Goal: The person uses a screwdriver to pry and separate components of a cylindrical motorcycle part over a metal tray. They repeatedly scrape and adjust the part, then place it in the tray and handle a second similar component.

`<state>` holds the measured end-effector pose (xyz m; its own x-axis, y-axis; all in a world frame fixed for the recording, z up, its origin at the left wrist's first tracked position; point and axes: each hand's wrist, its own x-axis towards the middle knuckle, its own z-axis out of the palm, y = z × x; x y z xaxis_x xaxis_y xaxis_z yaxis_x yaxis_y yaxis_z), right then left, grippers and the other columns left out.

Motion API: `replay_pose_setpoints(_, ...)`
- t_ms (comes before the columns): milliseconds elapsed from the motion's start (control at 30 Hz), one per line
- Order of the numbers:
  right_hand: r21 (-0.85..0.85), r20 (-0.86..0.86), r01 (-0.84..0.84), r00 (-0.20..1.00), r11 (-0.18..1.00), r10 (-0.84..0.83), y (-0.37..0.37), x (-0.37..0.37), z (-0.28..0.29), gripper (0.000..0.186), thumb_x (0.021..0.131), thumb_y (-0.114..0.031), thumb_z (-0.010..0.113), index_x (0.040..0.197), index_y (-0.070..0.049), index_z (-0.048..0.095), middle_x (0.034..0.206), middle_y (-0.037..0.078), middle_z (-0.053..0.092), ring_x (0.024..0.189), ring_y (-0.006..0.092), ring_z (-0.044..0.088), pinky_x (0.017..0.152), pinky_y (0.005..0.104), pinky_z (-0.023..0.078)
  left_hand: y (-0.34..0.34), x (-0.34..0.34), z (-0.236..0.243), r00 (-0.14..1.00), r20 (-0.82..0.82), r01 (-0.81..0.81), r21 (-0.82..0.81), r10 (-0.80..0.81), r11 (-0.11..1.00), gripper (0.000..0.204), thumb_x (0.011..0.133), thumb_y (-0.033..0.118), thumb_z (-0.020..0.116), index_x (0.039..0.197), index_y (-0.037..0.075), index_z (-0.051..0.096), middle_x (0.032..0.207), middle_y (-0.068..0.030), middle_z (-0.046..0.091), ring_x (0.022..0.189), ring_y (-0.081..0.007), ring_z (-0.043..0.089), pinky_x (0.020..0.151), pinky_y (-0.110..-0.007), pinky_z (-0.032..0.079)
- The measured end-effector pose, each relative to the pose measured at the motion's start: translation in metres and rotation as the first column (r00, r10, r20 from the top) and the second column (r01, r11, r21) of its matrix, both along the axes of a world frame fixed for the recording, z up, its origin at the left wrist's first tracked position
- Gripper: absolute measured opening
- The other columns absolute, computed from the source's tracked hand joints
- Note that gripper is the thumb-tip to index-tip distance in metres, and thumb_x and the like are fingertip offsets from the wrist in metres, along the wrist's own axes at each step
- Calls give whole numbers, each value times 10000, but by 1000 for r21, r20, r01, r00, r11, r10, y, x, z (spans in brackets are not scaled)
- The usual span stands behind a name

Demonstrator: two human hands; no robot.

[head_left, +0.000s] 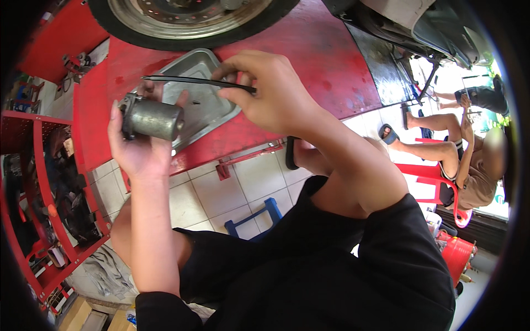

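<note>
My left hand (138,146) grips a grey metal cylinder, a small motor (152,117), held on its side in front of me. A thin black strip like a cable tie (190,81) is pinched in my right hand (270,91); it runs left above the motor, its far end near my left fingertips. Both hands hover over a metal tray (207,105) that lies on a red lift platform (320,55).
A motorcycle wheel (187,19) stands on the platform at the top. A red tool rack (44,193) fills the left side. A blue stool (254,218) sits on the tiled floor. Another person sits on a red chair (441,187) at the right.
</note>
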<state>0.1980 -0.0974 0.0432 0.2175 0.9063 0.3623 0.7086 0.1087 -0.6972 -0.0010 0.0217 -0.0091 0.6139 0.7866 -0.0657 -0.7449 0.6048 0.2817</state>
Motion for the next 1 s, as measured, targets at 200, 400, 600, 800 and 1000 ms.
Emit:
replay_pose_setpoints(200, -9, -129, 32, 991, 999, -33, -5, -6, -3, 156, 880, -75, 661, 975, 48, 680, 837, 229, 660, 740, 411, 650, 644, 419, 507, -6, 3, 2, 1000, -2, 7, 14, -7, 1000, 482, 918, 381, 602, 1222, 13, 537, 1235, -111, 569, 1363, -297, 428, 1123, -680, 282)
replay_pose_setpoints(400, -70, -41, -85, 996, 994, 82, -6, -16, 9, 189, 821, 1, 701, 1006, 39, 688, 797, 170, 625, 693, 310, 621, 629, 379, 491, -6, -3, 7, 993, -90, -76, 51, 80, 996, 483, 912, 388, 609, 1224, 26, 534, 1204, -89, 560, 1353, -285, 429, 1088, -667, 353)
replay_pose_setpoints(600, -57, -71, -112, 992, 992, 108, -8, -20, 5, 171, 794, 36, 689, 964, 41, 682, 810, 189, 630, 724, 394, 626, 637, 423, 499, -9, 1, 6, 995, -86, -51, 64, 57, 997, 442, 918, 374, 603, 1204, 43, 542, 1198, -79, 555, 1357, -288, 421, 1059, -647, 390)
replay_pose_setpoints(800, -64, -69, -111, 992, 992, 107, -7, -21, 3, 170, 795, 33, 687, 965, 45, 681, 807, 192, 629, 725, 398, 624, 634, 431, 494, -9, 2, 5, 994, -82, -67, 28, 69, 997, 415, 913, 345, 620, 1191, 47, 542, 1206, -71, 557, 1359, -287, 422, 1069, -656, 372)
replay_pose_setpoints(1000, -44, -89, -107, 991, 993, 102, -9, -24, 1, 168, 795, 33, 684, 963, 44, 682, 810, 191, 629, 729, 405, 620, 638, 431, 495, -9, 2, 5, 991, -109, -69, 29, 71, 997, 403, 913, 328, 627, 1200, 56, 545, 1208, -63, 563, 1360, -283, 428, 1080, -655, 361)
